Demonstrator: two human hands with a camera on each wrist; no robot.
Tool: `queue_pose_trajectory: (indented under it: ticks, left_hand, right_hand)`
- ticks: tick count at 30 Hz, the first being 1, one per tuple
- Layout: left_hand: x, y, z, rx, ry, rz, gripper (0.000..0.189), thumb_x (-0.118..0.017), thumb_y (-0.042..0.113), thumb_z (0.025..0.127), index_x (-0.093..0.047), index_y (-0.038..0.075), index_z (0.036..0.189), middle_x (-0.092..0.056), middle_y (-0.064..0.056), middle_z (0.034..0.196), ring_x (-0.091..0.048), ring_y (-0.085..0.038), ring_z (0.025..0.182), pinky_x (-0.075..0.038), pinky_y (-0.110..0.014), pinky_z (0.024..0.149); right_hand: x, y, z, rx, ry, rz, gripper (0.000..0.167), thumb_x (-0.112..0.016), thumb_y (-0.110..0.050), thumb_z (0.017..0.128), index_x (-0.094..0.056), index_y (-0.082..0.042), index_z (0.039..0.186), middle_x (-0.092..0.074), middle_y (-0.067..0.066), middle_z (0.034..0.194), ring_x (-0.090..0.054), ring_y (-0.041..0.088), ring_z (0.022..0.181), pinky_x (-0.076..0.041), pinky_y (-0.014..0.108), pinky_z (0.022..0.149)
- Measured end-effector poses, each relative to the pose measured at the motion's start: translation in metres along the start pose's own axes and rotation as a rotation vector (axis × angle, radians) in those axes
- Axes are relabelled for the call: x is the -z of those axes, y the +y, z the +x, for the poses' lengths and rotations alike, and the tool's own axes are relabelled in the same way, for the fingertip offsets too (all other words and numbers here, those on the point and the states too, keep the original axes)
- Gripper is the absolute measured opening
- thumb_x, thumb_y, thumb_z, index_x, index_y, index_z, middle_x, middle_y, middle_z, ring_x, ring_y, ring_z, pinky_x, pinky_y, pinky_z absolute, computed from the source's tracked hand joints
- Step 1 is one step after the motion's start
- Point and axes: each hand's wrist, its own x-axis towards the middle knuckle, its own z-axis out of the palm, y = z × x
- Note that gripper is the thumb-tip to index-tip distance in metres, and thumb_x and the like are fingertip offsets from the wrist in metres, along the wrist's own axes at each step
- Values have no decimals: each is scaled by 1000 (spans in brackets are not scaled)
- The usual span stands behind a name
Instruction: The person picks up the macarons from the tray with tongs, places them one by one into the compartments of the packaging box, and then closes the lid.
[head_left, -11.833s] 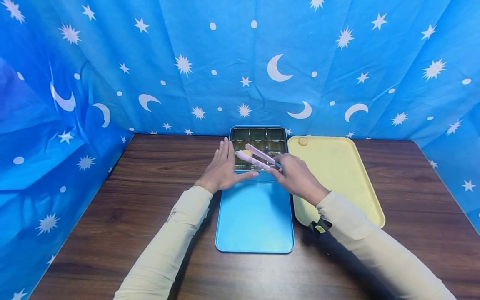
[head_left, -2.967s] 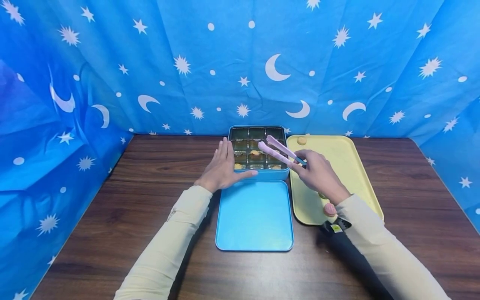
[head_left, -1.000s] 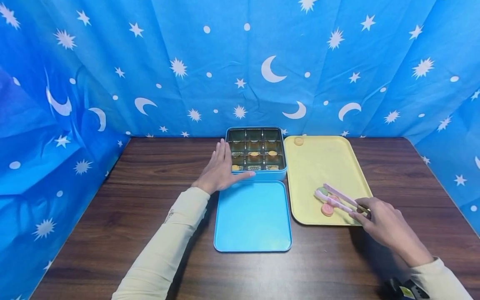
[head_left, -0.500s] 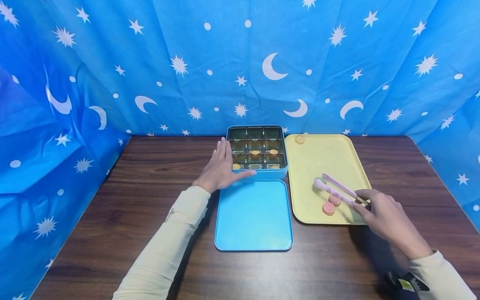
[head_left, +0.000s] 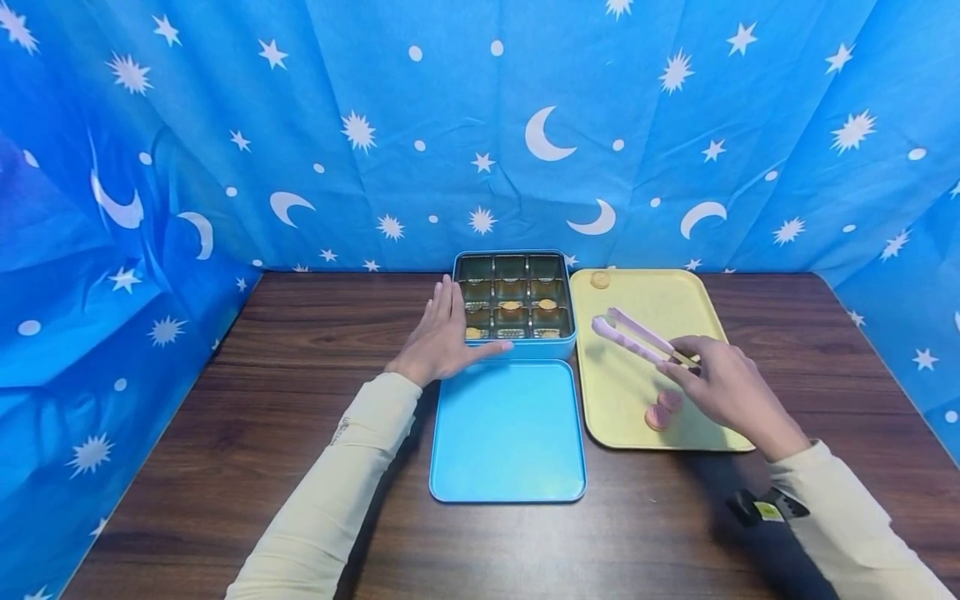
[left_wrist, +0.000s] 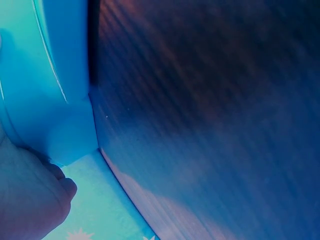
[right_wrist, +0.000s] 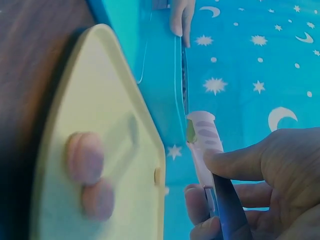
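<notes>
The right hand (head_left: pixel 723 387) pinches pink tongs (head_left: pixel 626 340) between its thumb and fingers. In the right wrist view, a bit of a green treat (right_wrist: pixel 191 132) shows between the tips of the tongs. The tongs are up in the air over the yellow tray (head_left: pixel 682 308), with their tips pointing toward the blue box (head_left: pixel 547 347). Under the right hand, near the front of the tray, one pink treat (head_left: pixel 657 417) lies touching another pink treat (head_left: pixel 670 401). A small yellow treat (head_left: pixel 600 280) sits in the far left corner of the tray. The left hand (head_left: pixel 433 342) has straight fingers, flat on the left side of the box, and its thumb sticks out along the front edge. The box is just beside the tray and has nine little rooms inside, and some of them have yellow bits in them. A flat blue lid (head_left: pixel 507 433) lies right in front of the box on the brown wooden worktop (head_left: pixel 277 367). Behind it all hangs a blue cloth (head_left: pixel 360 67) with white stars and moons.
</notes>
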Motion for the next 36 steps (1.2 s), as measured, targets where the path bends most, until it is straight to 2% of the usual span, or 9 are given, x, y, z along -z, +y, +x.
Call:
queue_pose_trajectory:
  ticks: [2,9,19,27,36]
  left_hand:
    - [0,0,0,0,1,1,130,-52,86,81,5,-1,160,13,-18,168,13,-31,154,-2,-46,124]
    - [0,0,0,-1,11,10,131,-52,86,81,3,-2,160,13,-18,168,11,-32,154,-4,-47,124]
    - [-2,-1,1,-1,4,6,130,-52,86,81,4,-1,161,13,-17,168,13,-31,154,-5,-48,124]
    - [-1,-2,0,-18,12,25,131,-50,87,80,3,-2,160,11,-19,168,10,-34,154,-6,-50,123]
    - [0,0,-1,-28,23,31,130,-48,88,80,1,-1,161,10,-19,168,9,-34,155,-6,-48,124]
  right_hand:
    - [-2,-7,9,11,-6,17,38,-68,-14,98,-63,11,125,-66,14,90,-49,20,65,-38,33,53]
    - [-11,-30,42,12,-23,53,37,-68,-14,98,-64,10,124,-62,14,85,-48,22,65,-37,34,55]
    - [-34,-60,84,31,-69,88,31,-66,-17,99,-68,7,120,-66,17,96,-50,23,66,-38,32,55]
    - [-55,-87,105,7,-94,112,32,-66,-18,100,-67,5,122,-67,18,102,-58,26,74,-43,29,53]
    - [-71,-101,116,-19,-109,146,30,-66,-19,100,-68,2,122,-68,15,98,-60,26,77,-47,29,59]
